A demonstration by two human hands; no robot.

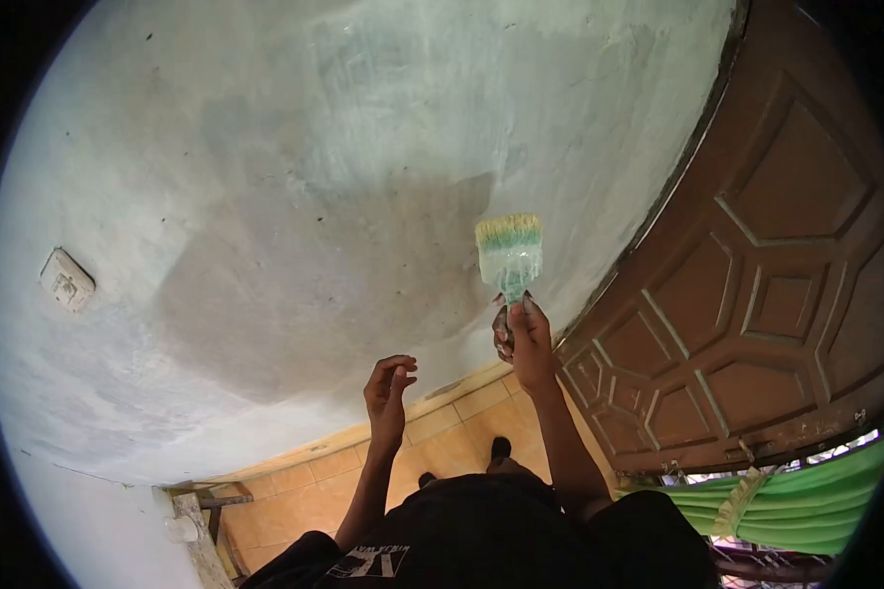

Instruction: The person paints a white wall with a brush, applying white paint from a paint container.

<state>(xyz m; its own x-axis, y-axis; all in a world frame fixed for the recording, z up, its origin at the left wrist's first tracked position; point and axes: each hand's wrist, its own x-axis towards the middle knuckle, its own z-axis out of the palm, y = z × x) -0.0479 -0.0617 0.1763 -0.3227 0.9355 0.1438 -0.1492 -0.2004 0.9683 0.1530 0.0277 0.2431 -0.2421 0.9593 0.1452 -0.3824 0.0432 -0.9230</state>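
My right hand (525, 339) grips the handle of a wide paintbrush (511, 257), its bristles pointing up toward the wall. The brush has yellowish bristle tips and a pale green, paint-smeared body. Dark smudges mark the fingers around the handle. My left hand (388, 398) is raised in front of the wall's lower part, fingers curled in toward the thumb, with nothing visible in them. Before both hands spreads a wall (363, 118) with streaky pale greenish-white paint and a duller grey patch in the middle.
A brown panelled wooden door (727, 324) stands on the right, with a tied green curtain (796, 506) below it. A wall switch or socket (67, 280) is at left. Orange tiles (452, 452) cover the floor. A wooden piece of furniture (211, 530) sits at lower left.
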